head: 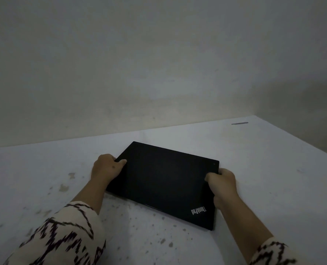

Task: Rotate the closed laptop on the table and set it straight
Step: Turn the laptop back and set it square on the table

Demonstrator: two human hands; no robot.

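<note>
Head view. Dim light, pale wall behind.

Laptop point(164, 180): black, lid closed, lying flat on the table point(264, 169), roughly centre, nearer the front than the wall. Skewed, not square to the table's far edge: far-left corner pointing toward the wall, near-right corner closest to the camera. "ThinkPad" logo point(198, 211) on the lid near the near-right corner, lettering rotated sideways. Small dot near the far-right corner of the lid.

Left hand point(106, 167): clamped on the laptop's left edge, thumb point(121, 162) lying on top of the lid, fingers curled down over the side; fingertips hidden beneath.

Right hand point(223, 183): clamped on the right edge, near the far-right corner, thumb on the lid, fingers wrapped round the side. Forearm running alongside the right edge toward the near corner.

Hands well apart, one at each short side, laptop between them.

Sleeves point(63, 240): cream with black zigzag pattern, pushed back from the wrists; left one blurred.

Table: white, speckled with grey-brown flecks and stains, thickest front-left. Short dark strip point(239, 123) lying near the far-right corner, well apart from the laptop.

Cannot tell whether the laptop's underside is fully on the surface or slightly raised.
</note>
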